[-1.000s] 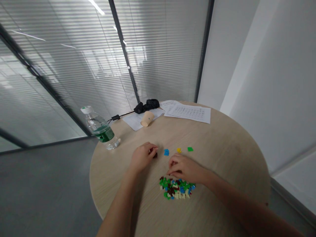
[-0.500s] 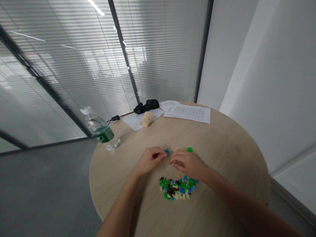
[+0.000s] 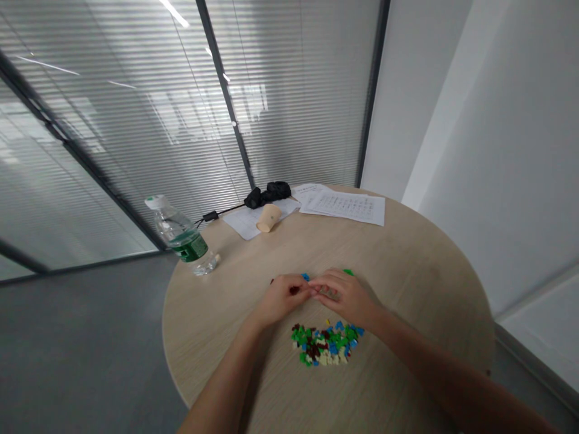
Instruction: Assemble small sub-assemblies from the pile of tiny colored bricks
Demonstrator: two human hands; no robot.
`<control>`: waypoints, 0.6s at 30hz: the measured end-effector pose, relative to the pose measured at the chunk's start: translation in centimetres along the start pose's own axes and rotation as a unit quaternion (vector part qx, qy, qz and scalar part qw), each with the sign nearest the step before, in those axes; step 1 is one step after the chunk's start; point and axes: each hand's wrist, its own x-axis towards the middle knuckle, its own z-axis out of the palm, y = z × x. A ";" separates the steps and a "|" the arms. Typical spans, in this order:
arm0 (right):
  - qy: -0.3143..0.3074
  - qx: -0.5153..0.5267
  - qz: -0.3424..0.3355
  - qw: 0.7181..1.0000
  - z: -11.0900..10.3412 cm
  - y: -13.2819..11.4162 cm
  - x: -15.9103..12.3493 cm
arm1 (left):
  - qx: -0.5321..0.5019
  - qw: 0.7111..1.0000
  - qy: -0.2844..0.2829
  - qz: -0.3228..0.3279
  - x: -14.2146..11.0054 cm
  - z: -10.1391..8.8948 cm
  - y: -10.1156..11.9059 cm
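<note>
My left hand [image 3: 284,298] and my right hand [image 3: 344,294] meet fingertip to fingertip above the middle of the round table [image 3: 203,319]. The fingers of both are pinched together, and whatever lies between them is too small or hidden to name. Just beyond the fingertips is a small blue piece [image 3: 305,276]. A green piece [image 3: 348,272] shows behind my right hand, partly covered by it. Left of my left hand a tiny dark red piece [image 3: 272,281] peeks out. Nearer to me, between the forearms, spreads a pile of small coloured building bricks [image 3: 332,348] in green, blue, dark red and cream.
A clear water bottle [image 3: 183,238] with a green label stands at the table's left edge. Toward the back, a paper cup [image 3: 268,217] lies on its side on a sheet, beside a black bundle with a cord [image 3: 271,192]. Printed papers [image 3: 348,206] lie at the back right.
My hands have come together from a small gap; their fingertips now touch. My left hand has shifted slightly right and nearer to me, uncovering the dark red piece. The brick pile looks the same.
</note>
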 end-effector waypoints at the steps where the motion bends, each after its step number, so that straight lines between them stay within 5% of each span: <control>1: -0.002 0.000 -0.001 1.000 0.0 0.0 0.0 | 0.003 1.000 0.001 0.000 0.0 0.1 0.0; 7: 0.012 -0.003 0.028 1.000 -0.2 0.0 0.0 | 0.030 0.999 0.016 -0.009 -0.2 -1.6 -0.3; 12: 0.029 -0.012 0.061 0.998 -0.6 0.0 0.0 | 0.148 0.977 0.123 -0.093 -1.2 -5.2 -1.7; 18: 0.025 -0.013 0.068 0.997 -0.6 -0.1 0.0 | 0.238 0.958 0.082 -0.139 -1.4 -5.5 -2.2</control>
